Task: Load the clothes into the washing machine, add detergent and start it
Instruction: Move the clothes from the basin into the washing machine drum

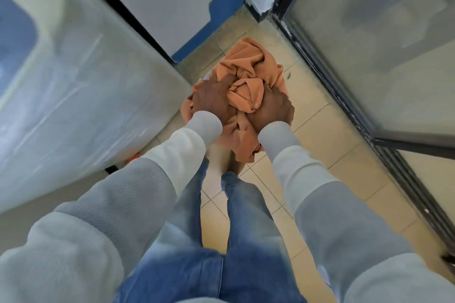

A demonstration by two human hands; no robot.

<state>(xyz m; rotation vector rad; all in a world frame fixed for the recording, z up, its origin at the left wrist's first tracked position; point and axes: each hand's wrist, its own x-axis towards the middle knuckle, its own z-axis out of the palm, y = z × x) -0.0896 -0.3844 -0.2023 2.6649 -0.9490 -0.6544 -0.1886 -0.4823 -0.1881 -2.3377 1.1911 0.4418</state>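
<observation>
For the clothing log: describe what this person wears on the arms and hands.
The left sleeve and right sleeve are pale grey fleece, each with a whiter forearm band and a grey cuff. The left hand and right hand are bare, without gloves.

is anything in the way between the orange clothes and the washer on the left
Nothing visible. The left hand and right hand grip the orange clothes, and the washer stands close beside them with only open air between. The washer's top is blurred, so I cannot tell whether its lid is open.
</observation>
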